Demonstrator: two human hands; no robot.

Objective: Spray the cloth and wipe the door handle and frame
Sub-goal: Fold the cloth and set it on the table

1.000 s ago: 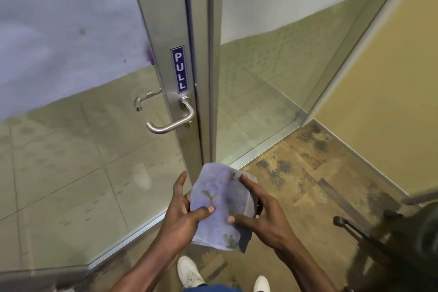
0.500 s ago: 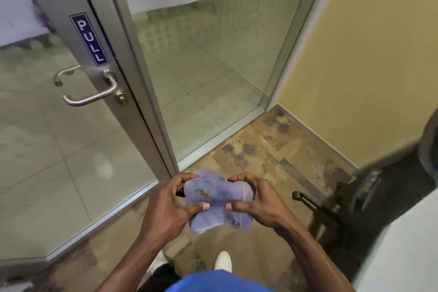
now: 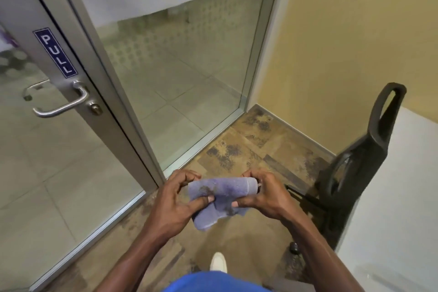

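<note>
Left hand [image 3: 174, 199] and right hand [image 3: 263, 193] both grip stained purple cloth [image 3: 221, 193] stretched between them; door handle [image 3: 60, 104] up-left of left hand, possibly smudged.

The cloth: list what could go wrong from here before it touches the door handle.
1. The cloth shows dark stains, so wiping may smear grime onto the door handle rather than lift it.
2. Both the left hand and the right hand hold the cloth, and no spray bottle is in view, so it might go on unsprayed.
3. The black chair stands close on the right and could be bumped.
</note>
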